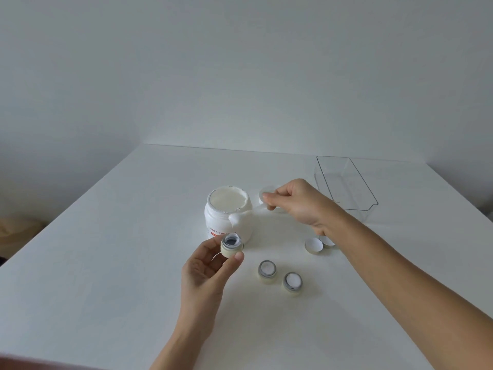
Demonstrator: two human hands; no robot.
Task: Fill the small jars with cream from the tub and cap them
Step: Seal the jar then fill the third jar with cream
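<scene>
Left hand (205,265) pinches a small cream-coloured jar (231,245), open, by the big white tub (228,212). Right hand (296,202) grips a thin white spatula (244,215) loaded with cream. That blob's sagging, so it'll probably drip onto the tub before reaching the jar.

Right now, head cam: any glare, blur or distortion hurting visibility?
Head view: soft even light, faint shadows, no glare. Wide-angle bends the table edges. White spatula in the right hand fades against the white tub; clear bin barely visible.
</scene>
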